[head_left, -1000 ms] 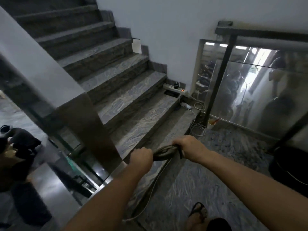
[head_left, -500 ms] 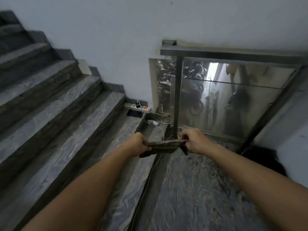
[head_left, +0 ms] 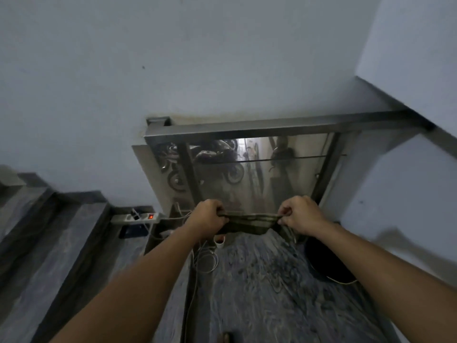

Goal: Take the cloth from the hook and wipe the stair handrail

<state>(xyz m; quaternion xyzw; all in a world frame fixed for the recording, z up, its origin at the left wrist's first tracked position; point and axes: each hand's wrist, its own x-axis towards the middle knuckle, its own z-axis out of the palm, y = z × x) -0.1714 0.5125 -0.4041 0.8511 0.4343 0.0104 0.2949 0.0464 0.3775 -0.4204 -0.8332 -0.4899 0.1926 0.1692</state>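
Observation:
A dark olive cloth (head_left: 249, 222) is stretched out flat between my two hands at the middle of the view. My left hand (head_left: 210, 219) grips its left end in a fist. My right hand (head_left: 300, 216) pinches its right end with thumb and fingers. Beyond the hands runs a grey metal handrail (head_left: 259, 127), horizontal along the top of a glass balustrade panel (head_left: 259, 174) on the landing. The cloth hangs well below and in front of that rail, apart from it. No hook is in view.
Marble stair steps (head_left: 49, 243) rise at the left. A power strip (head_left: 138, 217) with a lit red switch and loose white cables (head_left: 205, 261) lie at the foot of the balustrade. A dark round bin (head_left: 326, 263) stands at the right, by the white wall (head_left: 408, 181).
The view has swung right, away from the sloping stair rail toward the landing balustrade. My hands have moved apart, spreading the bunched cloth into a wider strip.

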